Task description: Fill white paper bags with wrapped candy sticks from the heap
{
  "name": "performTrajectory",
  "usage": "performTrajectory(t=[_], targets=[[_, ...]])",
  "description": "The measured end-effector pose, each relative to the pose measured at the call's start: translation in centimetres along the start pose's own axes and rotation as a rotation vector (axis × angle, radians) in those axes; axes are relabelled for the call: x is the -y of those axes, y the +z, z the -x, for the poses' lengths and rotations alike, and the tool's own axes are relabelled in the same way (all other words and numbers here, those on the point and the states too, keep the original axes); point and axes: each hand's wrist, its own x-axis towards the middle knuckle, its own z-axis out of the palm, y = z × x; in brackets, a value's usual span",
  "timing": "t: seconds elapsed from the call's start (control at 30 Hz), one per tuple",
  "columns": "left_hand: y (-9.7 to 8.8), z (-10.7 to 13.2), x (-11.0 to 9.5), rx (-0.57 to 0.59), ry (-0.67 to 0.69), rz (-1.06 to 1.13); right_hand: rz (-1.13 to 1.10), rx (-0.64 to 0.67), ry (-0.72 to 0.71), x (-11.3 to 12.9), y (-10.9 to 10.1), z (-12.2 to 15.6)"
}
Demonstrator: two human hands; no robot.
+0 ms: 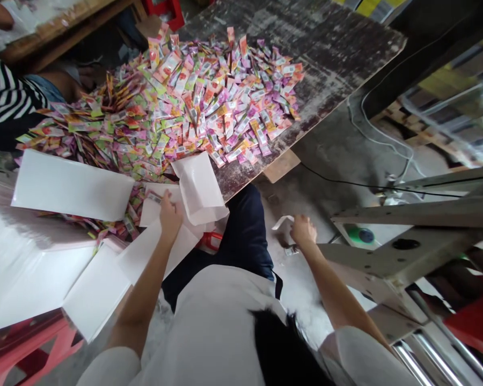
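My left hand (171, 214) lies over a white bag (149, 213) at the table's near edge. Its fingers are partly stretched out, touching the bag beside a small printed sachet (154, 198). A puffed white bag (200, 187) sits just to the right of that hand, and more flat white bags (141, 256) lie under the wrist. Off to the right, my right hand (304, 231) is held out over the floor. Its fingers are closed on a thin curled white strip (282, 221), which sticks out to the left.
A big heap of colourful sachets (209, 102) covers much of the dark worn table (338, 48). White bags (72, 185) are stacked at left above a red stool (32, 343). Someone in a striped garment (4, 91) sits far left. A metal machine frame (386, 257) stands at right.
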Motion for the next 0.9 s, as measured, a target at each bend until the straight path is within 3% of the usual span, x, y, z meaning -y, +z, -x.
performTrajectory(t=[0.07, 0.13, 0.23, 0.33, 0.43, 0.53, 0.63, 0.7, 0.8, 0.9], targets=[[-1.0, 0.1, -0.5, 0.068, 0.307, -0.242, -0.075, -0.114, -0.192, 4.2, -0.6, -0.7], [-1.3, -0.1, -0.8, 0.317, 0.581, -0.428, -0.204, -0.153, -0.563, 9.7, -1.1, -1.8], [-0.7, -0.9, -0.4, 0.647, 0.816, -0.563, -0.289, 0.118, -1.127, 16.3, -0.8, -3.8], [0.0, -1.5, 1.0, 0.725, 0.828, -0.568, -0.31, 0.372, -1.385, 18.6, 0.6, -5.9], [0.0, -1.7, 2.7, 0.736, 0.764, -0.462, -0.385, 0.457, -1.353, 18.0, 2.0, -7.0], [-0.2, -1.4, 3.5, 0.707, 0.635, -0.271, -0.593, 0.465, -1.186, 17.3, 2.7, -6.8], [0.1, -1.3, 3.3, 0.477, 0.361, -0.103, -0.788, 0.378, -0.864, 17.9, 3.0, -5.9], [0.8, -1.4, 2.7, 0.286, 0.145, -0.053, -0.777, 0.269, -0.67, 19.0, 3.0, -5.6], [1.7, -2.3, 1.8, 0.137, -0.041, -0.046, -0.623, 0.123, -0.537, 20.8, 2.7, -6.0], [1.8, -3.6, 1.0, 0.029, -0.149, -0.058, -0.611, 0.149, -0.411, 22.2, 1.8, -6.8]])
